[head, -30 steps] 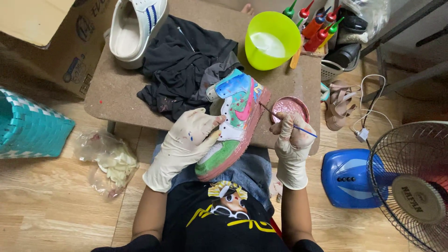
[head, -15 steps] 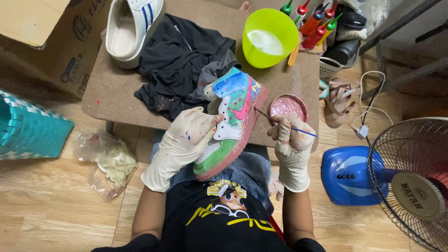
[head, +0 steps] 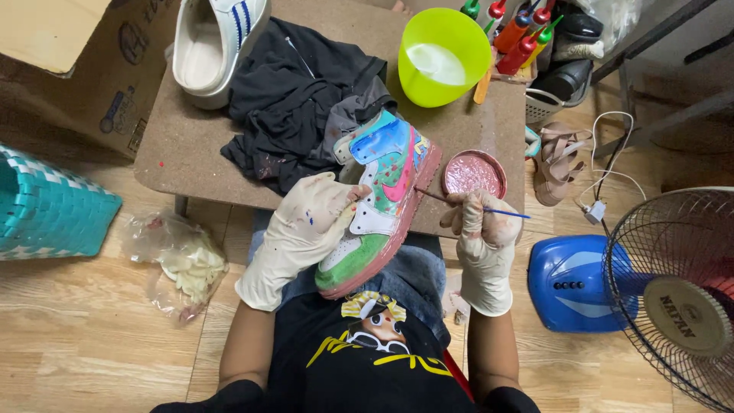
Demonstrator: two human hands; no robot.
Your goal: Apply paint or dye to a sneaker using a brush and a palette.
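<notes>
- Left hand (head: pixel 310 229), gloved, is gripping the painted sneaker (head: pixel 378 200) on the lap, fingers wrapped around its side.
- Right hand (head: pixel 480 237), fingers pinched on a thin brush (head: pixel 474 206), is touching the tip to the sneaker's sole edge.
- Beyond the sneaker, a pink paint dish (head: pixel 474 173) is resting on the bench (head: pixel 176 153); reloading likely calls for a short reach there.

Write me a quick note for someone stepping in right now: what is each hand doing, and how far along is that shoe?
Left hand, gloved: fingers wrapped over the painted shoe, steadying it on the lap.
Right hand, gloved: pinching a thin paintbrush, tip at the shoe's pink sole edge.
Pink paint dish sits on the small table beside the shoe; green bowl and paint bottles behind.
Done: the upper looks covered in colours.
Left: probably finishing the sole edge; the shoe's far side is hidden.
</notes>
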